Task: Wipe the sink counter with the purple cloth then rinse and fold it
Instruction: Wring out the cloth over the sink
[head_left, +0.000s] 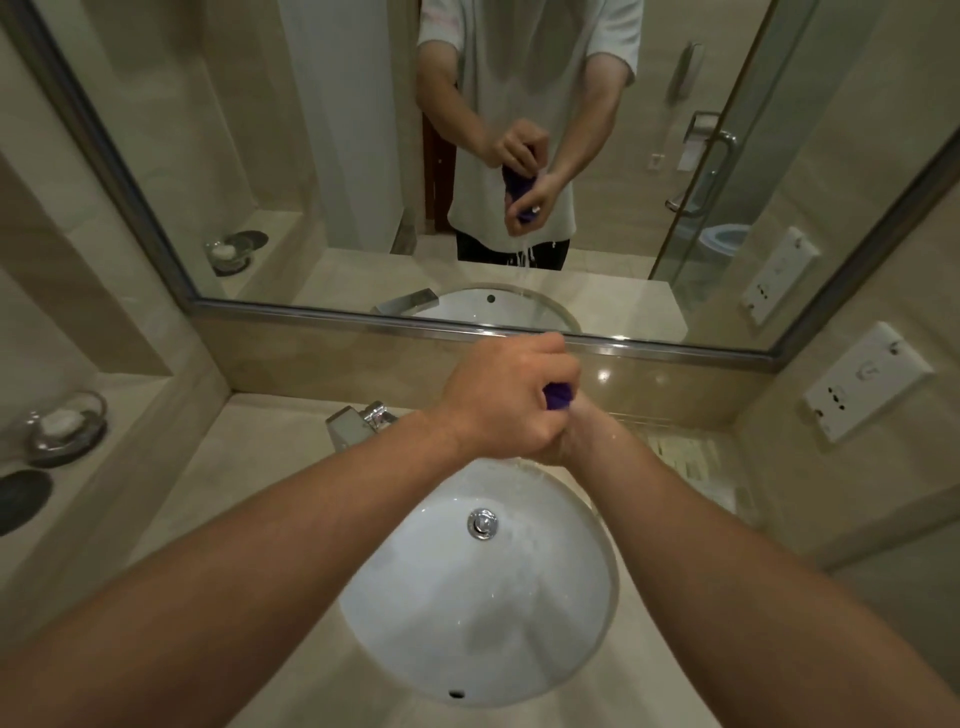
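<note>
Both grips closed tight on the purple cloth (558, 397), left hand (506, 400) above right hand (569, 441), over the sink (467, 623)

Dim, warm, even light; a soft shadow in the sink (561, 597) at six o'clock; small glare spots on the backsplash (605, 375) toward three o'clock; edges bend outward.

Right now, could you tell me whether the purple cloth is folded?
Not folded: the purple cloth is bunched in the left hand and right hand, above the sink.
</note>
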